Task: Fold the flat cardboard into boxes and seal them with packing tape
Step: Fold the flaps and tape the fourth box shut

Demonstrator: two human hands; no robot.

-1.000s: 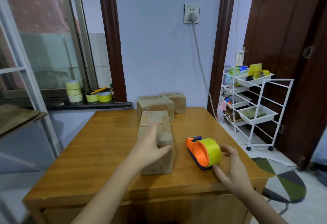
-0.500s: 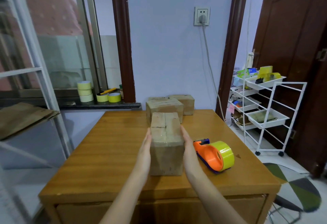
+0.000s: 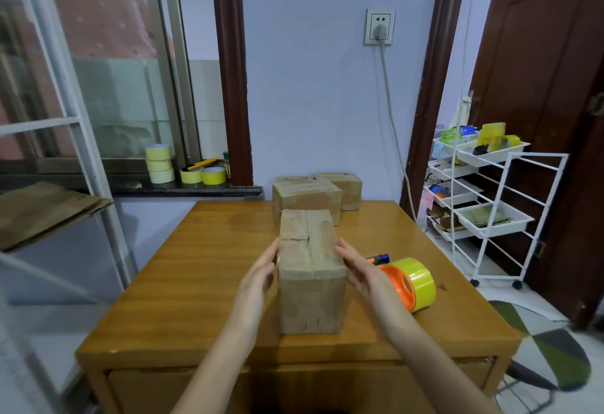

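Left hand: the left hand (image 3: 260, 274), low centre of the frame, lies with straight fingers flat against the left side wall of the box; it curls round nothing.
Right hand: the right hand (image 3: 362, 269) mirrors it, straight fingers laid on the right side wall.
Box: the brown oblong cardboard box with clear tape along its top seam (image 3: 310, 269) stands on the table between both palms, at frame centre.
Long axis: it runs from the near edge of the table towards the wall, one short end facing the camera.
Tape dispenser: the orange plastic tape dispenser with a yellow roll (image 3: 407, 281) lies just right of the right hand, its blue tip towards the wall.
Table: the varnished wooden table (image 3: 196, 269) shows bare wood left of the box; the box's near end stands close to the front edge.
Far boxes: two more brown sealed cardboard boxes (image 3: 307, 199) stand at the far edge, just beyond the held box's far end.
Sides: a white wire trolley with trays (image 3: 490, 214) stands right of the table; yellow tape rolls on the dark windowsill (image 3: 202, 174) are at upper left.
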